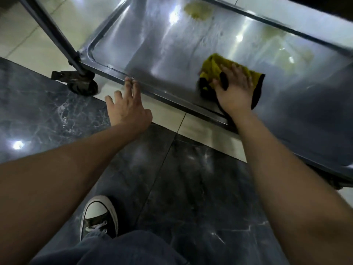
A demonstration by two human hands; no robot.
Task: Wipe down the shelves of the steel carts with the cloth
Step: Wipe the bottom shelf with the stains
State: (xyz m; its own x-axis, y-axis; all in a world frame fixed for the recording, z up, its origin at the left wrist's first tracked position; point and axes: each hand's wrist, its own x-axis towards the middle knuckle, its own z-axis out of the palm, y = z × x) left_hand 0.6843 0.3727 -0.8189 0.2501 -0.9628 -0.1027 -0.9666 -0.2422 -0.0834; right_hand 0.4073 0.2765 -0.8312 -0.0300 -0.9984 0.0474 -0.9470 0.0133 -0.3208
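Right hand [234,88] presses cloth [214,67], part hidden

You are looking down at the steel cart's bottom shelf [152,50], which is reflecting ceiling lights and showing streaks. A yellow and black cloth [214,69] is lying flat on it, close to the shelf's near rim, with your right hand [234,88] pressing on top of the cloth. Yellowish smears [198,8] are sitting beyond the cloth, toward the far rim. Your left hand's fingertips [131,81] are touching the near rim, left of the cloth. The cart's caster [82,85] is resting on the tiled floor [191,188].
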